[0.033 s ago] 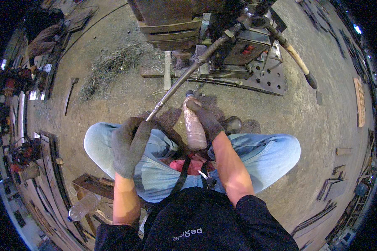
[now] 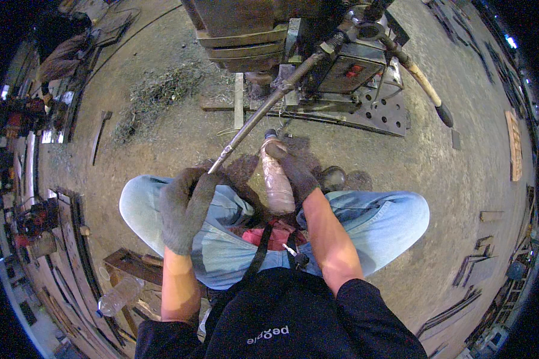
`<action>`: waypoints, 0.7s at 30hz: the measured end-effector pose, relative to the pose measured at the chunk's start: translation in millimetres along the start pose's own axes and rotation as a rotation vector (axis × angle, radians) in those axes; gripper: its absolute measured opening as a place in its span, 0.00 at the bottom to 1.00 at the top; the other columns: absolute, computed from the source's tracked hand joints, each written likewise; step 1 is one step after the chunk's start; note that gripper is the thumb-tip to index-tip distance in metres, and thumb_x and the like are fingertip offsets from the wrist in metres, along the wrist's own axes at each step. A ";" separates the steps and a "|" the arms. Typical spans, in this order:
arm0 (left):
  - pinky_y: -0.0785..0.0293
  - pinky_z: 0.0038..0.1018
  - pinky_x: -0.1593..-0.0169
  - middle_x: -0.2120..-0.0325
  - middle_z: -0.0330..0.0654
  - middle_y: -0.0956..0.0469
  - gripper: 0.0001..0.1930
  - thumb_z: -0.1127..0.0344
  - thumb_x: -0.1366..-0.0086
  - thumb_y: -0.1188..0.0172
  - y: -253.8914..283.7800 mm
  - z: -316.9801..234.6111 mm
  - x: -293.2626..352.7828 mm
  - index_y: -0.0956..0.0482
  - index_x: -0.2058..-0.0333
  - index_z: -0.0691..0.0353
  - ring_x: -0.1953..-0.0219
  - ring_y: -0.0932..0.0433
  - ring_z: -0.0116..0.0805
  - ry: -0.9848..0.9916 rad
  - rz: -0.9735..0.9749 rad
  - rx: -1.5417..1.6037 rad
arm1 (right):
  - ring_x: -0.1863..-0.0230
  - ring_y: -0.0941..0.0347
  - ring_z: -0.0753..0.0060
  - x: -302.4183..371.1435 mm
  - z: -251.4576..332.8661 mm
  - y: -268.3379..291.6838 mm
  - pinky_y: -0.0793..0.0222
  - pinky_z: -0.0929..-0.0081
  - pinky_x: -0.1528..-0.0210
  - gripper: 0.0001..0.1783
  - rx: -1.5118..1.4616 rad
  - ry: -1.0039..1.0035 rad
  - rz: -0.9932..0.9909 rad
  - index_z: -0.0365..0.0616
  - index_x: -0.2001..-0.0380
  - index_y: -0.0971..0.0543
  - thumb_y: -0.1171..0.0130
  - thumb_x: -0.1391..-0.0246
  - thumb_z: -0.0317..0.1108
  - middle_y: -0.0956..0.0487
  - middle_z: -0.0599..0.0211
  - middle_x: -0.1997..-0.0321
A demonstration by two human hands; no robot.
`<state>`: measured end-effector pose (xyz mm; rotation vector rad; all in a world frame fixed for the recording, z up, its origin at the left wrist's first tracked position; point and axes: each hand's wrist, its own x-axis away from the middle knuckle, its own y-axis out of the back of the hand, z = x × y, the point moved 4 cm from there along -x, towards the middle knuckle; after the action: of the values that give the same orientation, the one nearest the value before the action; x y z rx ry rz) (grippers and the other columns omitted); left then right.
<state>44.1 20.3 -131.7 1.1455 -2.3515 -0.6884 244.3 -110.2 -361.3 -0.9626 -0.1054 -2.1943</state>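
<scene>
Bottle (image 2: 275, 182) between jeaned knees (image 2: 401, 218), gripped in gloved right hand (image 2: 296, 171), left hand (image 2: 188, 209) clasped round metal lever (image 2: 260, 114); slackening one-handed hold could let smooth plastic slip to floor (image 2: 389, 161)

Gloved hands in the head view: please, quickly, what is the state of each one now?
Left hand: closed around the lower end of the metal bar.
Right hand: closed around the plastic bottle.
</scene>
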 end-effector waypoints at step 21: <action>0.27 0.30 0.67 0.78 0.46 0.20 0.17 0.56 0.34 0.37 -0.5 -8.2 -1.6 0.16 0.62 0.67 0.73 0.22 0.29 0.007 0.060 -0.027 | 0.69 0.22 0.66 11.6 13.7 12.4 0.24 0.64 0.64 0.32 0.066 0.093 -0.117 0.45 0.55 0.19 0.27 0.53 0.59 0.19 0.65 0.66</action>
<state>50.0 19.3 -125.8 1.0604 -2.3532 -0.6912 255.4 -121.4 -346.2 -0.8357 -0.1933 -2.3233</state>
